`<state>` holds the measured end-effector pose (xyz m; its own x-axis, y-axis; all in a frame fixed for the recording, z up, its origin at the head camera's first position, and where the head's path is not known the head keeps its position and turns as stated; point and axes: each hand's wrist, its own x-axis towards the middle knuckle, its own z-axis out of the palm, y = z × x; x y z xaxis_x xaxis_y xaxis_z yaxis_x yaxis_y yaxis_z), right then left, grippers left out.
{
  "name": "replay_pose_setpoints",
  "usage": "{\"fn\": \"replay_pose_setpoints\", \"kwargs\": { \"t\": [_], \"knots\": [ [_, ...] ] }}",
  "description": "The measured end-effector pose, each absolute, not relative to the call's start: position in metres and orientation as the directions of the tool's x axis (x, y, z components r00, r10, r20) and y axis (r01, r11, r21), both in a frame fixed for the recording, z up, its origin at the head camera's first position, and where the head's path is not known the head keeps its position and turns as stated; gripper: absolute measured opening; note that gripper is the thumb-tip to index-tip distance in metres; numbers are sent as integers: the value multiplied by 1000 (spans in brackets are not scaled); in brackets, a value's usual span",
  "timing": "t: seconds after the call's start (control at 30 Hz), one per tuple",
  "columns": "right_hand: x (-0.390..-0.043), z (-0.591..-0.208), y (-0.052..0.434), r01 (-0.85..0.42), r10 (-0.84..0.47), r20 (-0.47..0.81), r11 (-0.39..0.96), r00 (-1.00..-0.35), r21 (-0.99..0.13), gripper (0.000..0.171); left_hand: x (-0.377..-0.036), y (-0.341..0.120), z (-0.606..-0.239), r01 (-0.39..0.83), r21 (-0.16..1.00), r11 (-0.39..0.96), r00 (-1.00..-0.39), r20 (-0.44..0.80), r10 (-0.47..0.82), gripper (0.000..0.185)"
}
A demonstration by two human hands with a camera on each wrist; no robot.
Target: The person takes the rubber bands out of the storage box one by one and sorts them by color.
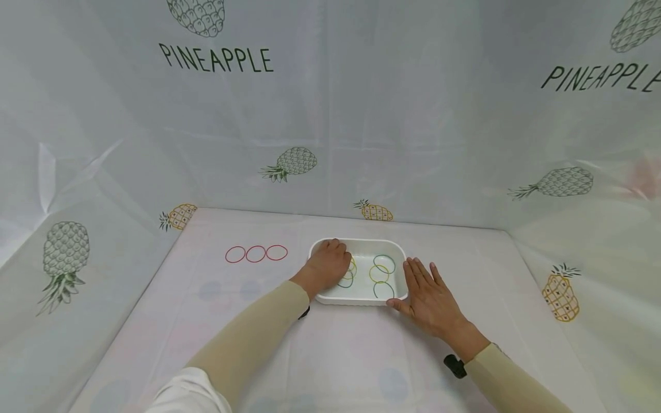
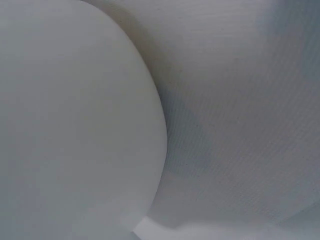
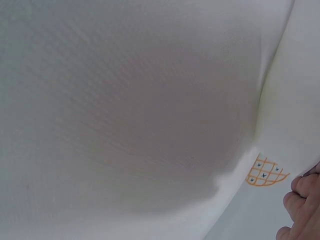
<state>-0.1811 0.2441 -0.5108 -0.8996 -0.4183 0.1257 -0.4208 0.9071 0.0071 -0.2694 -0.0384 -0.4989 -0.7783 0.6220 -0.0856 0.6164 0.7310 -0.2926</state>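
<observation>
nearest, on the pale cloth-covered desk, a black strapped wrist device sits low beside the right wrist. beyond it the right hand lies against the right end of the shallow white rectangular tray, its fingers straight and relaxed, thumb at the near right corner. it seems to steady the tray without gripping — if that light contact slipped, a tug inside could slide the tray over the smooth cloth.

inside the tray, toward its right end, a column of three thin blue-green and yellow rings overlaps ring on ring; whether they are linked or only laid across each other i cannot tell. a bump from either hand could push them out of line.

in the tray's left part the left hand bends down over a second group of thin yellow and blue-green rings, hiding some of it. its fingers are curled, but whether they pinch a ring i cannot tell. rings so close could snag and be dragged together, or be lifted two at once.

left of the tray, toward its far side, three thin red rings lie in a row; a careless left sleeve could scatter them.
</observation>
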Motion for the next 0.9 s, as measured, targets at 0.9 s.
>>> {"fn": "replay_pose_setpoints", "kwargs": {
  "t": [0.9],
  "knots": [
    [-182, -512, 245, -428, -427, 145, 903, -893, 20, 104, -268, -63, -492, 487, -196, 851, -844, 144, 516, 14]
  ]
}}
